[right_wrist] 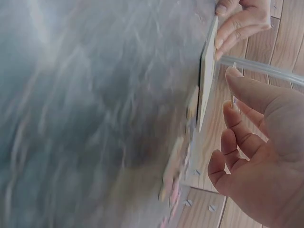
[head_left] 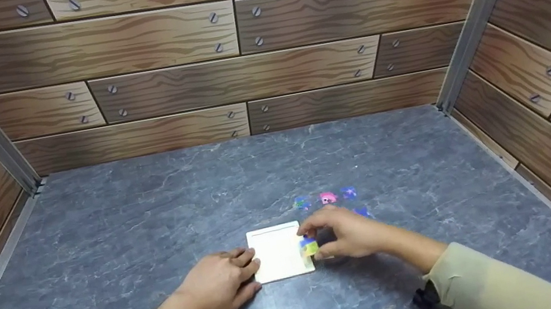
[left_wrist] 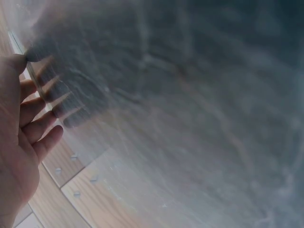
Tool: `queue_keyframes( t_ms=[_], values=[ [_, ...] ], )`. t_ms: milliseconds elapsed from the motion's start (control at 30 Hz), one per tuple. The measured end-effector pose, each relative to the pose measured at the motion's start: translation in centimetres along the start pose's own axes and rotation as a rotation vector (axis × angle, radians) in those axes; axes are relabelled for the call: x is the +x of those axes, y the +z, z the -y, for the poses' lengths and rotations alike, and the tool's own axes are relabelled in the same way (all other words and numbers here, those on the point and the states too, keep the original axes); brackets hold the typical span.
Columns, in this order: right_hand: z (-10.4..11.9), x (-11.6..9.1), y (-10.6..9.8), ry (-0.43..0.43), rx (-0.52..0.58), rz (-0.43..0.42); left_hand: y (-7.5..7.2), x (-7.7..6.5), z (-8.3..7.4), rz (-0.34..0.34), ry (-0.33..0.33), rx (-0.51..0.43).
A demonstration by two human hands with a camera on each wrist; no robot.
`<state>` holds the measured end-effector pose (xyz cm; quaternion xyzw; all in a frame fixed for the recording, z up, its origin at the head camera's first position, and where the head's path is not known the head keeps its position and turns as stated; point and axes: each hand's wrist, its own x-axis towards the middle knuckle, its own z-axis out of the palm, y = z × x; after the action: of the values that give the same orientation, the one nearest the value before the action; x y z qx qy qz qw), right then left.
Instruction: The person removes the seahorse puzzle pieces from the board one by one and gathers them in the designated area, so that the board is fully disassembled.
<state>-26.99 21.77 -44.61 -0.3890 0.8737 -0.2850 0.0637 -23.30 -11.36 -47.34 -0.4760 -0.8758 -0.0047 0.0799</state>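
A cream square puzzle tray (head_left: 277, 256) with a raised rim lies flat on the table. My left hand (head_left: 221, 283) rests at its left side, fingertips on the rim. Between thumb and fingertips my right hand (head_left: 349, 232) pinches a small yellow-and-blue jigsaw piece (head_left: 309, 246), over the tray's right edge in the head view. From the right wrist, the held piece (right_wrist: 233, 88) shows edge-on as a thin sliver, apart from the tray (right_wrist: 208, 76). The left wrist view catches my left hand's fingers (left_wrist: 40, 126) side by side along the tray edge.
Beyond my right hand lie more pieces: a blue-green one (head_left: 301, 204), a pink one (head_left: 328, 198) and a blue one (head_left: 348, 193). Another blue piece (head_left: 361, 212) sits partly behind the hand. Wood-patterned walls (head_left: 230, 26) enclose the grey marbled table (head_left: 149, 210).
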Motion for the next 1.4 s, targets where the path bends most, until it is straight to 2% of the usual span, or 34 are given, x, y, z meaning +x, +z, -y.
queue_keyframes(
  t_ms=[133,500,767,1067,1400],
  values=[
    [-0.9,-0.9,-1.1,-0.025,-0.011,-0.028,0.0,0.0,0.0,-0.005,-0.003,0.004],
    [-3.1,-4.0,-3.2,0.063,-0.039,-0.067,0.0,-0.1,0.1,-0.012,-0.008,-0.005],
    [-4.4,-6.1,-3.9,0.069,-0.033,-0.095,0.1,-0.2,0.0,0.003,-0.018,-0.006],
    [-5.8,-7.9,-4.5,0.153,-0.030,-0.059,0.1,0.0,0.0,0.007,-0.015,-0.005],
    [-6.4,-8.7,-4.8,0.189,-0.018,-0.042,0.1,-0.1,-0.1,-0.020,-0.008,0.011]
  ],
)
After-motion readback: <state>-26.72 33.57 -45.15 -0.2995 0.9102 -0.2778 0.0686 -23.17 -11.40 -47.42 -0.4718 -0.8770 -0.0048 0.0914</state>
